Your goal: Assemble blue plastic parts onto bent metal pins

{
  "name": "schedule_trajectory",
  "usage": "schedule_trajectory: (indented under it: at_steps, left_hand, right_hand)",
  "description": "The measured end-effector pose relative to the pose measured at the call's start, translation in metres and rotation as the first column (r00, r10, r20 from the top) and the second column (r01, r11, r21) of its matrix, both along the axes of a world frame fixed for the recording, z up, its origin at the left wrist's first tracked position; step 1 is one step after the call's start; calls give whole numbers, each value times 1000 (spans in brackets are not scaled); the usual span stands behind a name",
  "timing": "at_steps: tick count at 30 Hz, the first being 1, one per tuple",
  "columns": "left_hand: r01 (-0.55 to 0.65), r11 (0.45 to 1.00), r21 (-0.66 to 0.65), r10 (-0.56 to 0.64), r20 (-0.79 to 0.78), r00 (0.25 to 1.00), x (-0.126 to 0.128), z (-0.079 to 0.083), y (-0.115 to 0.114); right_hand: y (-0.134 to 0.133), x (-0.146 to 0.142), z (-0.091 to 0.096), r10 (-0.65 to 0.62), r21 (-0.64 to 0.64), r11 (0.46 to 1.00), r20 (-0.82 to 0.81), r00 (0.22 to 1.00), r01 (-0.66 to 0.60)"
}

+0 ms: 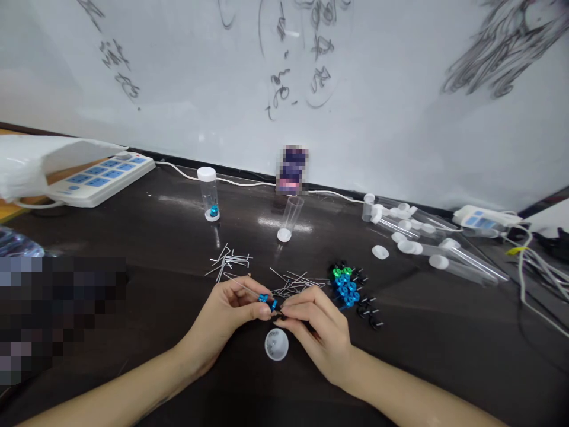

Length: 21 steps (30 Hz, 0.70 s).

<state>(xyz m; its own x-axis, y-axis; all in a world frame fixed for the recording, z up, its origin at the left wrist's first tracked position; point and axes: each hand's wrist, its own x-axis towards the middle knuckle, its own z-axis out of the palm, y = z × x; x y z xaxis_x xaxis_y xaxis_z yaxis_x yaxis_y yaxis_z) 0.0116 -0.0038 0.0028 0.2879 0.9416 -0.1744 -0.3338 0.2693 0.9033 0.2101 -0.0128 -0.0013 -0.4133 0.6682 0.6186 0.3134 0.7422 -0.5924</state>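
Note:
My left hand (235, 305) is closed in a pinch on a small blue metal part (265, 298), with a thin metal rod (244, 286) running from it across the fingers. Fingers of my right hand (317, 323) are pressed together against the other end of the blue part, at a small black piece (279, 316) that is mostly hidden. Just below both hands stands a small white cup (276, 344) with tiny metal bits inside. Behind the hands lie thin straight rods (296, 284) and a pile of bent, L-shaped metal rods (229, 259).
Blue parts (347, 292), green parts (342, 272) and black pieces (376, 323) cluster at right. A capped clear tube (208, 196) and an uncapped one (291, 218) stand behind. More tubes (471, 264), white caps (380, 252) and power strips (102, 178) lie near the whiteboard.

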Motion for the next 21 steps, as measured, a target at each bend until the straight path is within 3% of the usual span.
schedule_trajectory:
  at_steps: [21]
  left_hand:
    - [-23,999,32,24,-29,999,0,1,0]
  right_hand:
    - [1,-1,1,-15,-14,1000,0,1000,15]
